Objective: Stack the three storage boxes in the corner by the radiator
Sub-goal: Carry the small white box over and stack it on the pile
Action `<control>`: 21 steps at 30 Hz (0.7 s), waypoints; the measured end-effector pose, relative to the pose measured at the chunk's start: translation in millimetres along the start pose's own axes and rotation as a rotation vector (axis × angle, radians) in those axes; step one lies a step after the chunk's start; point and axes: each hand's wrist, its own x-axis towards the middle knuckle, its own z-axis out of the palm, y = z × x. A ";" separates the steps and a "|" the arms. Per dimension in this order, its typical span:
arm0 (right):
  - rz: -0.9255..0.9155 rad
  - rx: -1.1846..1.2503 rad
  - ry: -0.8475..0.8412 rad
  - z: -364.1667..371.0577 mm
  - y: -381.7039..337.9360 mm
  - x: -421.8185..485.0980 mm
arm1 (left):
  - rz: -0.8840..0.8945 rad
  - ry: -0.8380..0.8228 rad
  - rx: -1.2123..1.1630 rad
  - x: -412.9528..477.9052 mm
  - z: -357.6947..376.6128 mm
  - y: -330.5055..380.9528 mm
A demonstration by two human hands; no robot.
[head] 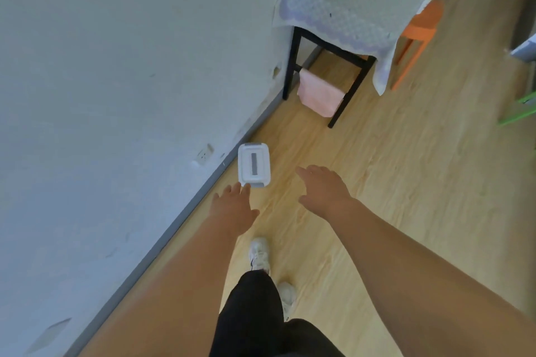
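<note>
Our left hand (233, 209) and right hand (323, 187), both spread and empty, flank the white box (253, 165) near the wall (116, 66); probably light, rigid plastic, so we'd grip its short ends.

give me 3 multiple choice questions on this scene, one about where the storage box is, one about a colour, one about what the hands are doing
1. Where does the storage box sit?
A. on the floor by the wall's baseboard
B. on the covered table
C. on the orange stool

2. What colour is the cloth hanging on the table's lower rail?
A. green
B. pink
C. black

3. What state are the left hand and right hand in?
A. both gripping the box
B. one carrying a second box
C. both open and empty, near the box

Answers:
1. A, the box rests on the wood floor against the grey baseboard.
2. B, the draped cloth is pale pink.
3. C, fingers are spread and hold nothing; the left fingertips reach the box's near edge in the picture.
</note>
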 end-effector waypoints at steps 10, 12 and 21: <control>-0.118 -0.127 -0.067 -70.3 5.6 134.3 | -0.084 -0.025 -0.055 110.5 -47.5 -19.3; -0.137 -0.156 -0.071 -83.2 5.6 154.8 | -0.103 -0.033 -0.068 126.8 -58.8 -22.4; -0.359 -0.267 -0.050 -143.5 -16.0 254.0 | -0.266 0.020 -0.147 189.3 -109.7 -41.6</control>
